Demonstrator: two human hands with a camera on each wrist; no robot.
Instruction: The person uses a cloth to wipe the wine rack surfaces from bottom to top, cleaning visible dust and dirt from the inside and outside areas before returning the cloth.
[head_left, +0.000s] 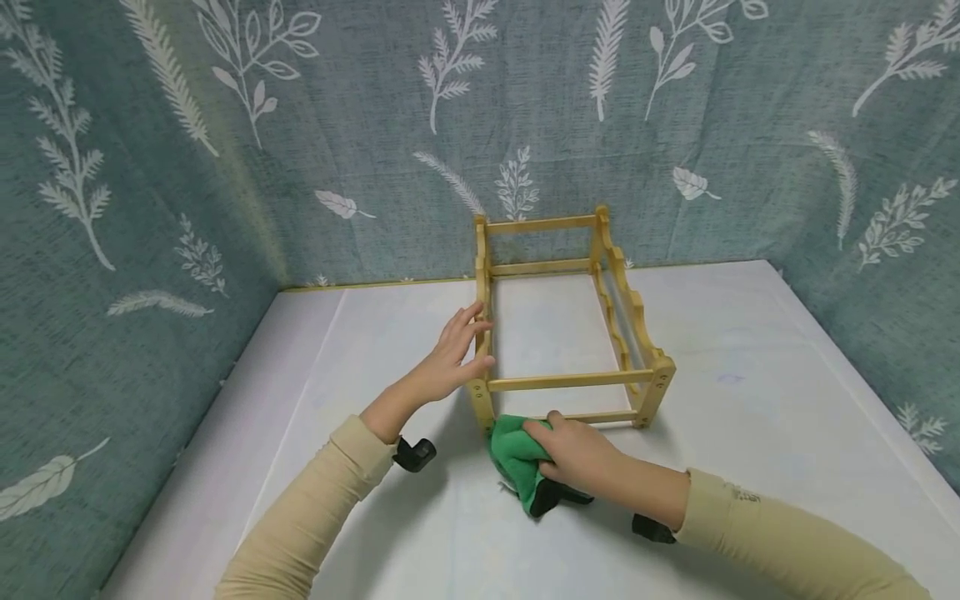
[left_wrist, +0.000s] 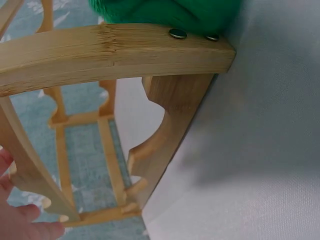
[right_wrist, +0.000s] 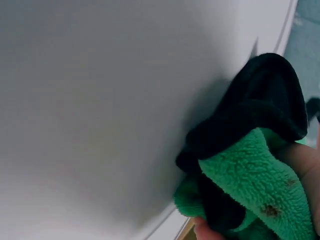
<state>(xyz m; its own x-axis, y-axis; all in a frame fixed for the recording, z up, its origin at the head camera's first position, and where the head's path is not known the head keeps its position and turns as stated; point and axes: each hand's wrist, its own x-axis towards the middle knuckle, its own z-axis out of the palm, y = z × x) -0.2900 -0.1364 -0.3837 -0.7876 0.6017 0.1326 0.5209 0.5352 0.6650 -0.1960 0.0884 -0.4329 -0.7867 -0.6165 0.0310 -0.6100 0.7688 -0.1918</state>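
A light wooden rack (head_left: 570,382) with scalloped side rails stands on the white surface. My left hand (head_left: 448,360) is at its left side, fingers extended along the upper rail and thumb apart; in the left wrist view its fingertips (left_wrist: 47,230) show beside a scalloped rail. My right hand (head_left: 581,454) grips a bunched green cloth (head_left: 517,454) with black parts at the rack's near left corner. In the left wrist view the green cloth (left_wrist: 170,11) lies against the end piece with metal screws. The right wrist view shows dark stains on the fluffy cloth (right_wrist: 250,180).
White sheeting (head_left: 757,400) covers the table around the rack. Blue-green fabric (head_left: 360,125) with white leaf prints hangs at the back and both sides, close behind the rack's far end. Black wrist devices (head_left: 414,454) sit under both forearms.
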